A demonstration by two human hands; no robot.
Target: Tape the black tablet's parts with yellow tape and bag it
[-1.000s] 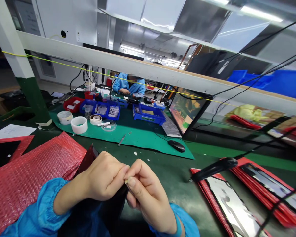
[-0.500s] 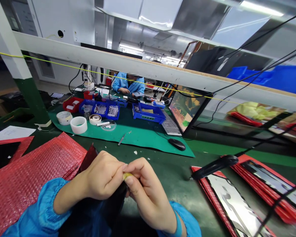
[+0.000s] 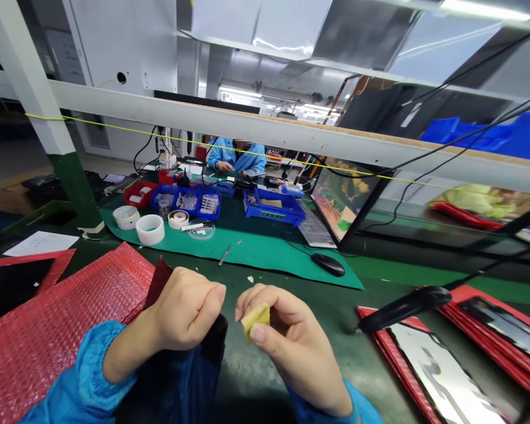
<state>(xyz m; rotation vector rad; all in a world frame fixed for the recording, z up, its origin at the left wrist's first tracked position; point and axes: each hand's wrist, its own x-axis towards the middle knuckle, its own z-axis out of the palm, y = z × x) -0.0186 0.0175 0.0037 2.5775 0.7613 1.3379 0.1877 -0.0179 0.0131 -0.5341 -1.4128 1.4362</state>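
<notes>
My left hand is closed in a fist around the edge of a dark, thin, glossy panel, whose far part stands up reddish behind the knuckles. The lower part of the panel is dark, hard to make out below the hand. To the right, my right hand pinches a small crumpled yellow piece, like tape or film, between thumb and fingers. The two hands are apart, over the front of the dark green table.
Red bubble wrap lies at left. White tape rolls, blue bins, tweezers and a mouse sit on the green mat. At right, a black-handled tool hangs over panels on red wrap. A co-worker sits beyond.
My right hand has moved right, away from my left hand, carrying the yellow piece, which now shows larger. My left hand stays closed in nearly the same place. The view has shifted slightly.
</notes>
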